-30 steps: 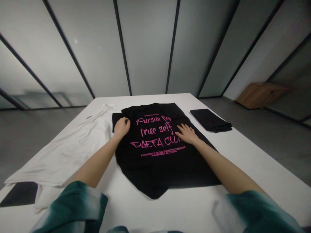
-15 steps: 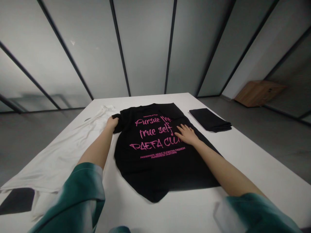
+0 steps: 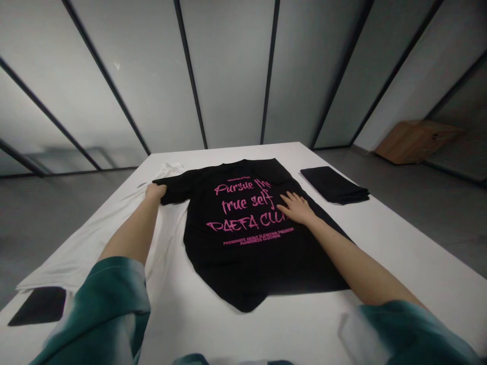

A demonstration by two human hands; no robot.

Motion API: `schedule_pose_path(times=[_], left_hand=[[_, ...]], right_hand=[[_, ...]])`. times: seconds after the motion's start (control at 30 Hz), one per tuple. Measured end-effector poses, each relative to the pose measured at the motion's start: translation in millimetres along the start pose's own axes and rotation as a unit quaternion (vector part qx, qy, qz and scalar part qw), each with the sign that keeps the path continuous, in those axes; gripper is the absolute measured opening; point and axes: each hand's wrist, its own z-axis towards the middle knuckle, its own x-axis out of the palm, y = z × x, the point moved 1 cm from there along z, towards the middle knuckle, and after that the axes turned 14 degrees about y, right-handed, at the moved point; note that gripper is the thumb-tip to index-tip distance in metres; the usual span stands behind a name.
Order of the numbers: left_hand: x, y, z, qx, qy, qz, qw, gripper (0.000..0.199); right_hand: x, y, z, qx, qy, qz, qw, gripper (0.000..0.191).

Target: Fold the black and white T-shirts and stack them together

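A black T-shirt (image 3: pixel 236 268) with pink lettering lies spread on the white table (image 3: pixel 213 334), its neck end away from me and its right side tucked under. At the left, my left hand (image 3: pixel 155 192) is closed on the end of the shirt's sleeve, which is stretched out sideways over a white garment. My right hand (image 3: pixel 297 208) rests flat on the shirt's printed area with the fingers spread, covering part of the letters. The lower left corner of the shirt is folded at an angle.
White clothing (image 3: pixel 76 248) lies along the table's left side. A dark flat piece (image 3: pixel 40 305) sticks out from beneath its near end. To the right of the shirt is a folded black garment (image 3: pixel 333 185). A wooden cabinet (image 3: pixel 414 142) stands on the floor beyond, and frosted glass panels rise behind the table.
My left hand has moved left, drawing the sleeve out from bunched to nearly straight. My right hand stays in the same place on the shirt. The view has shifted slightly.
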Motion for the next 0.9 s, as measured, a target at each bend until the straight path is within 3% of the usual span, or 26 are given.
schedule_pose_path(times=[0.07, 0.17, 0.33, 0.4, 0.43, 0.5, 0.57, 0.63, 0.7, 0.8, 0.9], left_hand=[[-4.3, -2.9, -3.6, -0.021, -0.024, -0.020, 0.999, 0.046], [-16.4, -18.5, -8.2, 0.014, -0.060, -0.003, 0.998, 0.044], [-28.2, -75.3, -10.6, 0.122, -0.070, 0.005, 0.990, 0.048], [-22.7, -106.3, -16.5, 0.198, -0.023, -0.035, 0.979, 0.046], [-17.7, -121.7, -21.5, 0.239, 0.027, -0.070, 0.968, 0.047], [-5.9, -148.8, -35.1, 0.314, 0.151, -0.140, 0.927, 0.049], [5.4, -166.3, -50.6, 0.360, 0.224, -0.179, 0.888, 0.046], [15.9, -171.2, -64.2, 0.378, 0.251, -0.185, 0.872, 0.044], [27.2, -164.5, -75.2, 0.379, 0.250, -0.144, 0.879, 0.043], [48.0, -140.8, -90.6, 0.360, 0.218, 0.020, 0.907, 0.043], [71.5, -115.1, -107.7, 0.336, 0.183, 0.210, 0.900, 0.050]], right_hand=[[0.9, -0.8, 0.8, -0.002, -0.002, 0.000, 1.000, 0.072], [1.5, -1.9, 1.2, -0.006, -0.005, 0.003, 1.000, 0.073], [0.5, -1.9, -0.1, -0.005, 0.000, 0.010, 1.000, 0.073], [0.2, -1.7, -0.6, -0.003, 0.001, 0.011, 1.000, 0.073], [0.1, -1.7, -0.7, -0.003, 0.001, 0.011, 1.000, 0.072], [0.0, -1.8, -0.9, -0.002, 0.001, 0.010, 1.000, 0.072], [-0.3, -1.9, -0.9, -0.003, 0.003, 0.009, 1.000, 0.073], [-0.8, -1.9, -0.9, -0.002, 0.004, 0.009, 1.000, 0.074], [-1.1, -1.7, -0.6, -0.002, 0.004, 0.010, 1.000, 0.074], [0.1, -1.9, 0.8, -0.003, 0.004, 0.010, 1.000, 0.073], [3.0, -3.1, 3.6, -0.006, -0.002, 0.008, 1.000, 0.073]])
